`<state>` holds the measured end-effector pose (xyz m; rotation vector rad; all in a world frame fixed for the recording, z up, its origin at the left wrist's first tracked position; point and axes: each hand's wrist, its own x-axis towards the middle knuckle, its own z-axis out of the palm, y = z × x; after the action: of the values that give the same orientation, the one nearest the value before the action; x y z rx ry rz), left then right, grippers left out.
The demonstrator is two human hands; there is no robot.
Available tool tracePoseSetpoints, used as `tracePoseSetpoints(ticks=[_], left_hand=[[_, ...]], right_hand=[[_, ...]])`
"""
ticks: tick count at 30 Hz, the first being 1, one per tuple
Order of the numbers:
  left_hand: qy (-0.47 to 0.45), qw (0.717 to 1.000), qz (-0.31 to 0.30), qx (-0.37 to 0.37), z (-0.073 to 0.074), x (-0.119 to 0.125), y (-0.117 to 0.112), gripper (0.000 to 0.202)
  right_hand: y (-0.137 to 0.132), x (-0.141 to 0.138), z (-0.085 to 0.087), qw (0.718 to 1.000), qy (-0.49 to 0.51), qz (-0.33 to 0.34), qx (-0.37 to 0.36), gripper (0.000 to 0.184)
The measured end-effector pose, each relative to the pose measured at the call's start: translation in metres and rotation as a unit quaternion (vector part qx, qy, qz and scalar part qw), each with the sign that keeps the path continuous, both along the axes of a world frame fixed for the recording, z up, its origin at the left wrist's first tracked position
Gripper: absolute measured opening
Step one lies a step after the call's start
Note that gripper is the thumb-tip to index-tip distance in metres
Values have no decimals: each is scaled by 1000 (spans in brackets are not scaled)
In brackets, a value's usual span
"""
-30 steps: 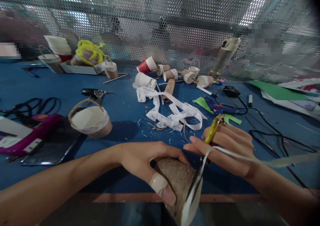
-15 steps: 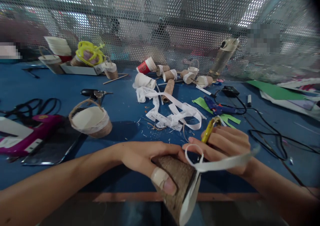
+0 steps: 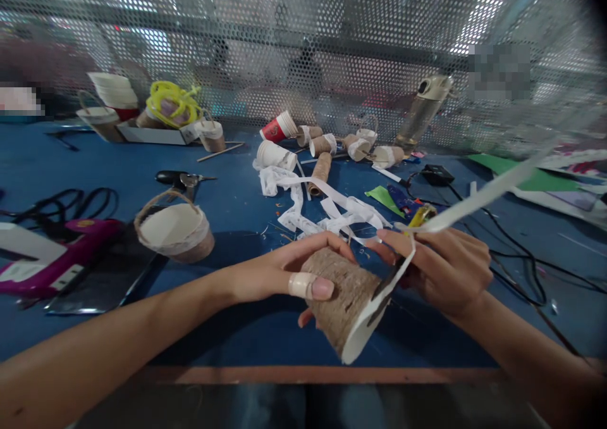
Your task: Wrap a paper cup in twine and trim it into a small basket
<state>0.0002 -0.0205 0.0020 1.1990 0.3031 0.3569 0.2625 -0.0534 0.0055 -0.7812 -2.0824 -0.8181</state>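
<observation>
My left hand (image 3: 308, 277) is wrapped around a paper cup (image 3: 339, 299) covered in brown twine, with its thumb, banded by a strip of tape, on top. The cup lies tilted on its side above the table's front edge, mouth toward the lower right. In my right hand (image 3: 446, 271), beside the cup's rim, are yellow snips (image 3: 422, 215); fingers hide most of them, and a dark blade shows at the rim. A thin white paper strip (image 3: 478, 201) runs from the rim up past the right fingers. Beyond the hands lies white lace ribbon (image 3: 327, 211).
Left are a finished twine basket (image 3: 175, 230), a magenta glue gun (image 3: 57, 252) and a dark tablet-like slab (image 3: 102, 274). Behind stand several small baskets, a twine roll (image 3: 320, 173) and a bottle (image 3: 424, 109). A blue glue gun (image 3: 403, 201) and black cables lie right.
Both hands and the cup have risen and moved slightly away from me. The paper strip's loose end now swings up to the right, and its loop has straightened.
</observation>
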Motion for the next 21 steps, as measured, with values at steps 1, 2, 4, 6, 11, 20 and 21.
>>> tracePoseSetpoints(ticks=[1, 2, 4, 6, 11, 20, 21], left_hand=[[0, 1000, -6, -8, 0, 0, -1, 55], [0, 1000, -12, -18, -1, 1, -1, 53], [-4, 999, -24, -36, -2, 2, -2, 51], [-8, 998, -34, -50, -2, 3, -3, 50], [-8, 998, -44, -54, -2, 3, -2, 49], [-8, 997, -47, -57, -7, 4, -3, 46], [-7, 997, -46, -60, -8, 4, -3, 46]], right_hand=[[-1, 0, 1, 1000, -5, 0, 5, 11], [-1, 1, 1, 1000, -9, 1, 8, 14], [-3, 1, 1, 1000, -15, -2, 4, 19], [-3, 1, 2, 1000, -16, -13, 4, 22], [0, 1, 2, 999, -23, -16, 21, 22], [0, 4, 1, 999, -30, 6, 10, 25], [0, 3, 2, 999, -34, 6, 8, 26]])
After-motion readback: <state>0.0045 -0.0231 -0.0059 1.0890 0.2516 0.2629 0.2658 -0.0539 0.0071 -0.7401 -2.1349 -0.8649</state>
